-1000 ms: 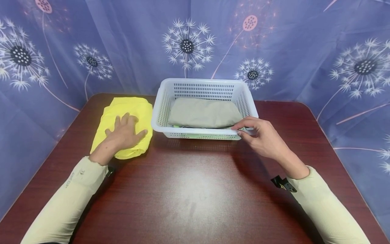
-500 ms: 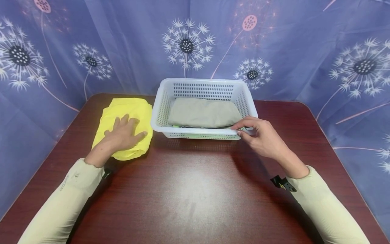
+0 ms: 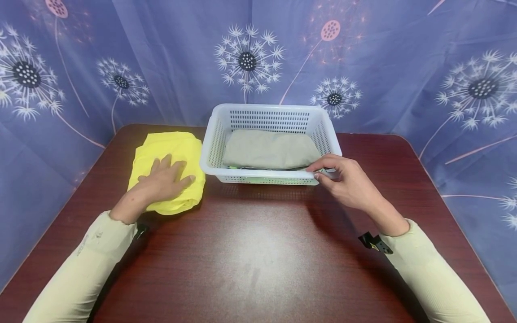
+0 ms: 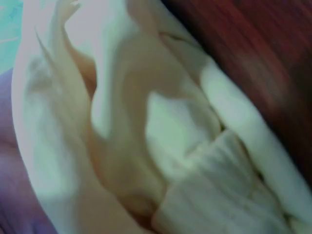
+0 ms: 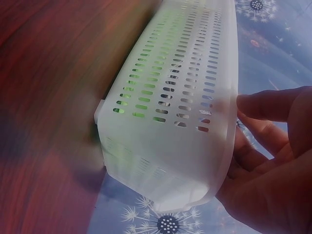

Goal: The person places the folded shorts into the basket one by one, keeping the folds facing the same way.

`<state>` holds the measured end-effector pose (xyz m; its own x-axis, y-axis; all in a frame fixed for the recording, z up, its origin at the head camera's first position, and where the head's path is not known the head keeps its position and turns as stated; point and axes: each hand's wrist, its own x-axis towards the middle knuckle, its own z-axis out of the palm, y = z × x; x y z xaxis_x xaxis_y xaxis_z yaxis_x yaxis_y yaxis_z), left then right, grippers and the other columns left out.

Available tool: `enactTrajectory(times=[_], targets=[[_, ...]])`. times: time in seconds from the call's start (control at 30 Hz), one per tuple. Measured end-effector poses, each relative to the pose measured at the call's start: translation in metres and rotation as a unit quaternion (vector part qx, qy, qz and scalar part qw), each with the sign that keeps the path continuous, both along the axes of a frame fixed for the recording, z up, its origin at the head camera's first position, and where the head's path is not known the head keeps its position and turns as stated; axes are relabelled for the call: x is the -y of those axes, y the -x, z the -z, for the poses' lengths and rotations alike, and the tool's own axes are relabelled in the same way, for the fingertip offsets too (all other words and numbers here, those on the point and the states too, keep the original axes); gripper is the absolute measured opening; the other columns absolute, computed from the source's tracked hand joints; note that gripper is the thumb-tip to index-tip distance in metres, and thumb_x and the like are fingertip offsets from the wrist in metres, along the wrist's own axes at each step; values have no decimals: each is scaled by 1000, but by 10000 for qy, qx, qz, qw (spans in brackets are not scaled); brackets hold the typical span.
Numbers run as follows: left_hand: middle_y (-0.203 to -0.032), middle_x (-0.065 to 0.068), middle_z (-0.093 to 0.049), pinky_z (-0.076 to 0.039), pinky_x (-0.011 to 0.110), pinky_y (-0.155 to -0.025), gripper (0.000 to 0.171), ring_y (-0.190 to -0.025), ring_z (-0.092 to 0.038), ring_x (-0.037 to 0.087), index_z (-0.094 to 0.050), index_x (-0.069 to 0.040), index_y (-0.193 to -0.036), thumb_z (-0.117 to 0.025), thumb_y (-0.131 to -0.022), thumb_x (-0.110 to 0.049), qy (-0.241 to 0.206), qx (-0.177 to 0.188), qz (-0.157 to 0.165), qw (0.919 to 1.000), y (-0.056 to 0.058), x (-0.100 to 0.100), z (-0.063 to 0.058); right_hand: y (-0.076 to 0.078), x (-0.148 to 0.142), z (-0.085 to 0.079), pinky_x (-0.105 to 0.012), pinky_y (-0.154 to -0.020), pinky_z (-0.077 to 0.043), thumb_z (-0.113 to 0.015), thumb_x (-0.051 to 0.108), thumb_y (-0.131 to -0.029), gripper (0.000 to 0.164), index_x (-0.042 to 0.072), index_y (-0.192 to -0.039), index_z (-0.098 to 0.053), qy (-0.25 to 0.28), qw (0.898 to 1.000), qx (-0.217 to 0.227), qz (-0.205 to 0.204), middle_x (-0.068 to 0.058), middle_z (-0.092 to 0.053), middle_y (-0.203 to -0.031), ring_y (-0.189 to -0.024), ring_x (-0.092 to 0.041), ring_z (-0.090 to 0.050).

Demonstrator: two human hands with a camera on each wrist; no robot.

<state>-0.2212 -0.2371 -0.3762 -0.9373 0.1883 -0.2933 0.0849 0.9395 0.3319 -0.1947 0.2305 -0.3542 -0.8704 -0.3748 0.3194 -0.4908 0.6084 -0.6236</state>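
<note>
My left hand (image 3: 159,181) rests with spread fingers on a folded yellow cloth (image 3: 169,144), left of a white plastic basket (image 3: 258,172). Blurred folds of the yellow cloth (image 4: 129,92) fill most of the left wrist view, which hides the hand. At the basket's front right corner, my right hand (image 3: 350,183) pinches the rim between thumb and fingers. From the right wrist, the basket's slotted wall (image 5: 151,134) shows something green behind the holes, with the right hand (image 5: 273,170) at its rim. Inside the basket lies a folded grey-beige cloth (image 3: 271,149).
A dark red-brown wooden table (image 3: 258,264) carries everything. Behind it hangs a blue curtain (image 3: 181,58) with dandelion prints, close to the basket's back side. Something thin and green (image 3: 233,168) shows inside the basket along its front wall.
The yellow cloth has slid slightly toward me and to the right under my left hand, nearer the basket. My right hand and the basket have stayed in place.
</note>
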Motion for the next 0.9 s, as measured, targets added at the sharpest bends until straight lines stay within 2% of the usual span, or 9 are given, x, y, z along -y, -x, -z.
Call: enactTrajectory(times=[0.2,0.37,0.53,0.73,0.9], targets=[[-172,33,10,-7,93,-104,68,-153,10,63,-18,-12,-170,-30,-113,-48,31,324,156,9993,-5,1,-6,0,0,-1,-12,-81,-52,-71,-6,-94,29,17,-107,-81,-8,10000,-12,-9,3,-76,-108,-97,-15,-66],[-171,34,9,-9,92,-105,67,-153,10,64,-17,-12,-170,-36,-113,-40,150,422,310,9985,-8,0,-9,0,1,-1,-12,-81,-52,-70,-7,-94,29,16,-107,-80,25,10000,-5,-53,2,-75,-109,-97,-15,-65],[-172,34,5,-15,91,-106,73,-153,6,64,-19,-12,-170,-45,-109,-45,254,420,417,9979,-12,-3,-12,0,1,-1,-12,-81,-51,-70,-7,-94,28,16,-107,-80,18,10000,-37,-71,2,-75,-108,-97,-16,-66],[-172,33,1,-18,91,-105,77,-154,0,62,-23,-13,-170,-49,-107,-49,328,349,484,9977,-17,-7,-15,0,1,0,-12,-81,-52,-69,-7,-95,27,15,-107,-80,28,9999,-9,-104,2,-75,-109,-97,-17,-66],[-169,33,-11,-24,91,-101,77,-149,-13,63,-31,-11,-167,-55,-104,-49,366,154,511,9979,-19,-11,-15,0,1,0,-13,-81,-51,-69,-7,-94,28,15,-107,-80,6,9999,-12,-108,2,-75,-109,-98,-16,-65]])
